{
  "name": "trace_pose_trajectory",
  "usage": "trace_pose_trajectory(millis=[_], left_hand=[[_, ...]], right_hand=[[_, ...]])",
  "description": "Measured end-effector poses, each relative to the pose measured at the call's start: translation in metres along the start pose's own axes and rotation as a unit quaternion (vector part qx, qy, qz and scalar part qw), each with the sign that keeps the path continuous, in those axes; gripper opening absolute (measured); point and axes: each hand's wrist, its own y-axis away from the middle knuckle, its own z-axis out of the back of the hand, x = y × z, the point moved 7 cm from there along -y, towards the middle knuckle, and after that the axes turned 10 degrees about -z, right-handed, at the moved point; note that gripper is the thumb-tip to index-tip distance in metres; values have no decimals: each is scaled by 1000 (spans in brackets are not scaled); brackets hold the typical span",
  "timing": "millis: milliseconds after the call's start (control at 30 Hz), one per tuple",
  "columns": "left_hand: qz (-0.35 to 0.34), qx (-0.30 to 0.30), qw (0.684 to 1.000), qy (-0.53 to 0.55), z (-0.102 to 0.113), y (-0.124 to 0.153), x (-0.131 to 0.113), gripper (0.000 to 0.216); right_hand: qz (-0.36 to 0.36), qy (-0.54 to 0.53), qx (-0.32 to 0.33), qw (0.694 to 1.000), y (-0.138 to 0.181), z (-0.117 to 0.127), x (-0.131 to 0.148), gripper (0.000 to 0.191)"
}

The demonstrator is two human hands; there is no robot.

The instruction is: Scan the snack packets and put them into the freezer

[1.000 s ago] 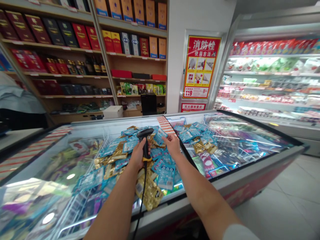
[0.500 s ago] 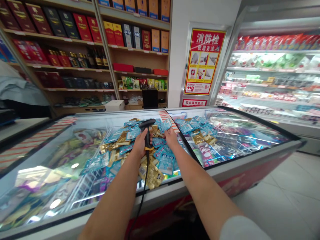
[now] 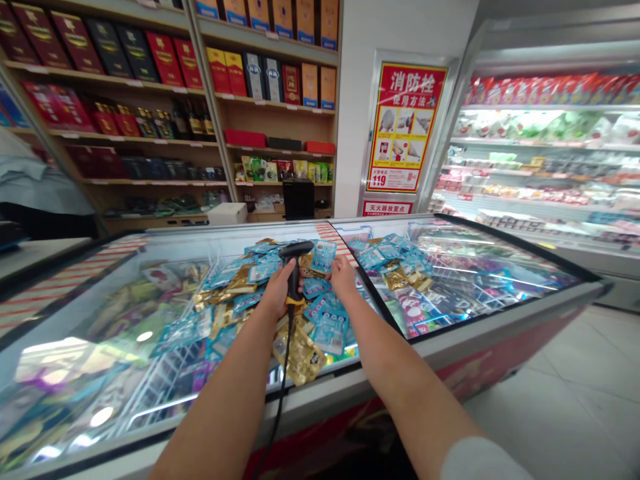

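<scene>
A black barcode scanner (image 3: 297, 251) with a yellow-edged base is gripped in my left hand (image 3: 279, 288), its head facing right. Its cord hangs down over the freezer's front edge. My right hand (image 3: 343, 276) pinches the lower corner of a blue packet (image 3: 324, 255), which stands tilted up in front of the scanner. Below both hands, a heap of blue and gold packets lies on the glass freezer lid. One gold packet (image 3: 299, 357) lies near the front edge, beside a blue packet (image 3: 331, 332).
The chest freezer (image 3: 320, 393) spans the view, with more blue packets (image 3: 387, 251) on its right lid. Shelves (image 3: 280, 107) of boxes and bottles stand behind. A lit open fridge (image 3: 545, 153) is at right. Part of a person in grey (image 3: 37, 180) shows at far left.
The blue packet in my right hand has tipped more upright and shows more of its face. The scanner is still in my left hand, and the view has shifted slightly.
</scene>
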Motion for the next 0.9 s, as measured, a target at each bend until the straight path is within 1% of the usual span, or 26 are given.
trace_pose_trajectory(millis=[100,167,300,433,567,733,900], left_hand=[[21,4,1000,-11,-3,2,0,36],[21,1,1000,-5,-5,3,-2,33],[10,6,1000,-3,-6,3,-3,34],[20,21,999,-32,-5,3,-1,40],[18,15,999,-27,-5,4,-3,38],[6,14,1000,-8,-5,3,-3,35],[4,17,1000,-10,-5,3,-3,34]], right_hand=[[-35,-38,12,999,-7,-1,-9,16],[-47,-62,17,997,-10,-2,-14,20],[-36,-96,14,995,-16,1,-20,20],[-21,-90,8,996,-19,1,-24,25],[2,-65,-2,998,-21,0,-24,29],[-7,-71,-8,997,-19,-1,-25,35],[-12,-70,-10,997,-15,0,-19,36]])
